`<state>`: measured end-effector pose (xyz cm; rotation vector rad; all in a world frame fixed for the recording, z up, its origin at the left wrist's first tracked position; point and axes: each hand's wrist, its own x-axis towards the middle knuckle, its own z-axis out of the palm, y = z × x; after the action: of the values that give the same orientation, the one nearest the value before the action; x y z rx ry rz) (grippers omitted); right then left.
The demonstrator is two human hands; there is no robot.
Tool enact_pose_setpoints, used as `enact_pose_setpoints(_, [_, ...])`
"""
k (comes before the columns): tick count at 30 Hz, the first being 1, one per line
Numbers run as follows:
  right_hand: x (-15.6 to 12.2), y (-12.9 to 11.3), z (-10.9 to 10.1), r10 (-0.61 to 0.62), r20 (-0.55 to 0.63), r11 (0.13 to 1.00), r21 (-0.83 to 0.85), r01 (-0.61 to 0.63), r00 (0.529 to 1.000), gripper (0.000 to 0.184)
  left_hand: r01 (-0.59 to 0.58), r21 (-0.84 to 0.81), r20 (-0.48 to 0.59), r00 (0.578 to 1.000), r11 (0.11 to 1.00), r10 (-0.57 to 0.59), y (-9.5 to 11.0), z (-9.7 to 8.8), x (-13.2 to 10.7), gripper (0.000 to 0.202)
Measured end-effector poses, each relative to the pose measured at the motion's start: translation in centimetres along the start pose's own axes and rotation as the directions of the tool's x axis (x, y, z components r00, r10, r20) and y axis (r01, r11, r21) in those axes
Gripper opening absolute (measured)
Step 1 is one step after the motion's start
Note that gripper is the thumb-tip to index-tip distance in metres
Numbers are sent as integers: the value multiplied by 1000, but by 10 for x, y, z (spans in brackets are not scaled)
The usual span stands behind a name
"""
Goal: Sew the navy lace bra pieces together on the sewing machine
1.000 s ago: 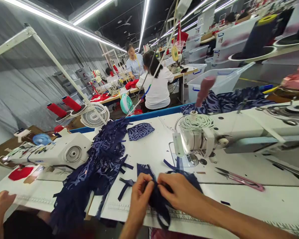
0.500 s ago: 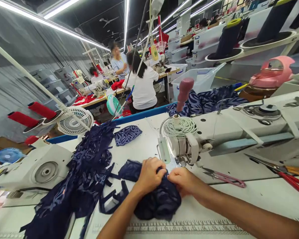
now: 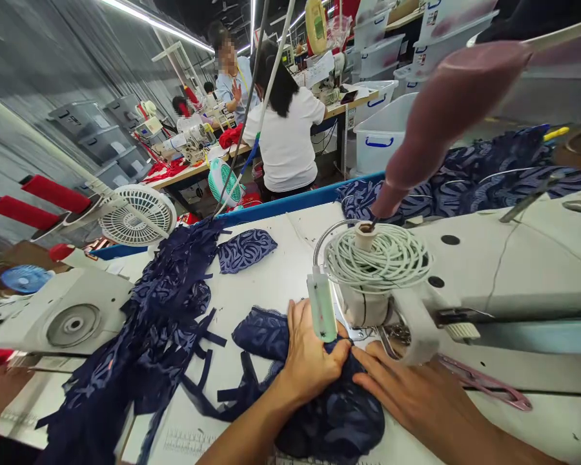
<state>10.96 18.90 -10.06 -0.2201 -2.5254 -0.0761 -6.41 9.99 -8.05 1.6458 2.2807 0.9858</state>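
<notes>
A navy lace garment piece with rounded, cup-like parts lies bunched before the sewing machine. My left hand rests on it beside the small lamp, its thumb and fingers closed on the cloth near the needle area. On the other side, my right hand holds the same edge with its fingertips, which almost meet my left thumb. Part of that hand is hidden behind the machine head, and the needle is out of sight. To the left of my left hand, a flatter lace part sticks out, with dark straps near it.
A long heap of navy pieces runs down the left side, with a single lace piece behind. Pink thread snips lie at right. Another person's hand is at the left machine. A pink-handled screwdriver stands on the machine.
The view has moved closer to the machine. My right hand has shifted forward, its fingers now longer and partly behind the machine head. Another person's hand has appeared at the left edge.
</notes>
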Motion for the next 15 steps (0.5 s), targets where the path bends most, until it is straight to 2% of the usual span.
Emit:
enact_pose_setpoints(3, [-3, 4, 6, -16, -3, 999, 49, 16, 1000, 33, 11, -8, -30, 999, 1000, -11, -1, 3, 1, 7])
enact_pose_setpoints(5, [0, 5, 3, 1, 18, 998, 61, -2, 1000, 31, -4, -3, -73, 997, 1000, 4, 1, -1, 1, 15])
enact_pose_setpoints(7, [4, 7, -5, 15, 64, 995, 97, -21, 998, 32, -76, 45, -94, 992, 996, 80, 5, -8, -2, 24])
enact_pose_setpoints(9, [6, 11, -12, 35, 113, 986, 161, -53, 993, 31, -202, 130, -19, 978, 971, 206, 9, -16, -8, 21])
enact_pose_setpoints(12, [2, 15, -15, 80, 159, 965, 235, -116, 984, 31, -387, 241, 110, 922, 890, 371, 7, -20, -21, 17])
enact_pose_setpoints(15, [-12, 12, -8, 99, 190, 954, 260, -147, 977, 36, -448, 318, 99, 892, 836, 441, -3, -14, -32, 27])
